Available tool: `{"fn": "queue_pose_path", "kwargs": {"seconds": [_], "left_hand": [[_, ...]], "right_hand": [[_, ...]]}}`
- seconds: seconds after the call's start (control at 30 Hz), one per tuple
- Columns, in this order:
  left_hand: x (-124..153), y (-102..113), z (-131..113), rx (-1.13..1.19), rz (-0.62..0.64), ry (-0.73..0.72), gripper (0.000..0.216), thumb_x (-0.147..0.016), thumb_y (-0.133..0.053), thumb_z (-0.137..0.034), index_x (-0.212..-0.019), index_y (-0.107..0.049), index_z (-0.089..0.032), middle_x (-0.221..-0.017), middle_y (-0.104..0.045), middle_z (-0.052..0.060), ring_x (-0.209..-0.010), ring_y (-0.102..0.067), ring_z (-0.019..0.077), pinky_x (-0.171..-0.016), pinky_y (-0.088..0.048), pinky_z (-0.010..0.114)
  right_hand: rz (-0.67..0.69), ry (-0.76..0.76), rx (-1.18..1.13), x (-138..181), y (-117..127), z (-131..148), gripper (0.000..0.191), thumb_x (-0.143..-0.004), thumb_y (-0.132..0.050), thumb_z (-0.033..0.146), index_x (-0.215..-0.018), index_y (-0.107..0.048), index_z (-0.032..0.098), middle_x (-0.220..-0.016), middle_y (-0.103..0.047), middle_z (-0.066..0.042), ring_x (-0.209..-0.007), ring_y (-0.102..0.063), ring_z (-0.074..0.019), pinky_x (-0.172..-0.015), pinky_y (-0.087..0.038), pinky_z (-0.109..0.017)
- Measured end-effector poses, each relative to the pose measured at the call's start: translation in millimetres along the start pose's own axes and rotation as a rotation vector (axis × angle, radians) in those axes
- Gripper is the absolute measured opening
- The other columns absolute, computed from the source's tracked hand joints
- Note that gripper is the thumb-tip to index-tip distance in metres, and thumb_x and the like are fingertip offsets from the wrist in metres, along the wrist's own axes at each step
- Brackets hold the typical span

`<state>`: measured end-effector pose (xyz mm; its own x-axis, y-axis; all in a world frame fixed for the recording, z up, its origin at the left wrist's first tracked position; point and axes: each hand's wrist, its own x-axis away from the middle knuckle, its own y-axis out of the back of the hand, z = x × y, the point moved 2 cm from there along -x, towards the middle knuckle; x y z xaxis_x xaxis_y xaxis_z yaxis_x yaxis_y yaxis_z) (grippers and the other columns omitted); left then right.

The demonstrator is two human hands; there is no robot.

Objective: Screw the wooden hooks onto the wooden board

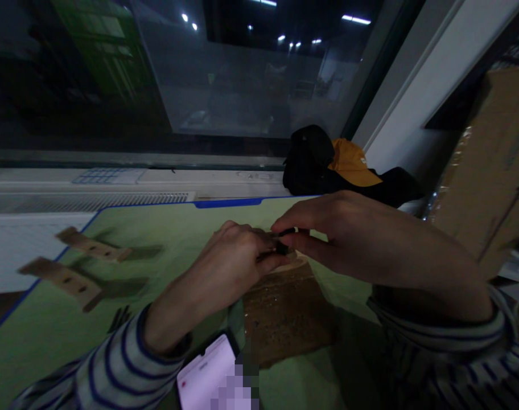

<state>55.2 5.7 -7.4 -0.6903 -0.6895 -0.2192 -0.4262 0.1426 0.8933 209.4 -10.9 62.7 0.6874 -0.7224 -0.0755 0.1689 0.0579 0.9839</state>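
In the middle of the head view, both hands meet over a light wooden piece [297, 262], mostly hidden by the fingers. My left hand [234, 259] is closed around its left side, thumb toward me. A small black piece [287, 232] sits in a pinch between thumb and fingers of my right hand [328, 230]; its exact kind cannot be made out. Another dark spot shows just below it, between the hands. Under the wooden piece lies a square of brown cardboard [291, 319], with strips of shiny tape on it.
Two curved wooden pieces with holes, one farther off [93, 247] and one nearer [67, 282], rest at left beside several thin black screws [119, 319]. A lit phone [212, 373] lies in front. Beyond the green table [165, 228] are caps [355, 162] and a cardboard box [490, 165].
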Motion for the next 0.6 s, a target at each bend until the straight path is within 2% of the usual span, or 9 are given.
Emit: {"fn": "queue_pose_path", "kwargs": {"seconds": [0.4, 0.6], "left_hand": [[0.4, -0.5, -0.4, -0.01, -0.006, 0.013, 0.024, -0.088, -0.05, -0.036, -0.083, -0.069, -0.021, -0.081, -0.071, 0.002, -0.073, -0.064, 0.0167, -0.065, -0.041, 0.028], [-0.3, -3.2, 0.5, 0.028, 0.004, 0.017, 0.024, -0.089, -0.049, -0.034, -0.086, -0.069, -0.021, -0.084, -0.072, 0.003, -0.077, -0.065, 0.0172, -0.068, -0.043, 0.028]], "right_hand": [[0.0, 0.054, -0.027, -0.5, 1.8, 3.6, 0.02, -0.087, -0.048, 0.018, -0.099, -0.063, 0.025, -0.088, -0.066, 0.003, -0.079, -0.06, -0.0122, -0.068, -0.041, -0.024], [0.001, -0.002, 0.001, 0.9, 1.0, -0.6, 0.019, -0.087, -0.049, 0.02, -0.096, -0.064, 0.027, -0.085, -0.066, 0.004, -0.077, -0.061, -0.0122, -0.068, -0.041, -0.025]]}}
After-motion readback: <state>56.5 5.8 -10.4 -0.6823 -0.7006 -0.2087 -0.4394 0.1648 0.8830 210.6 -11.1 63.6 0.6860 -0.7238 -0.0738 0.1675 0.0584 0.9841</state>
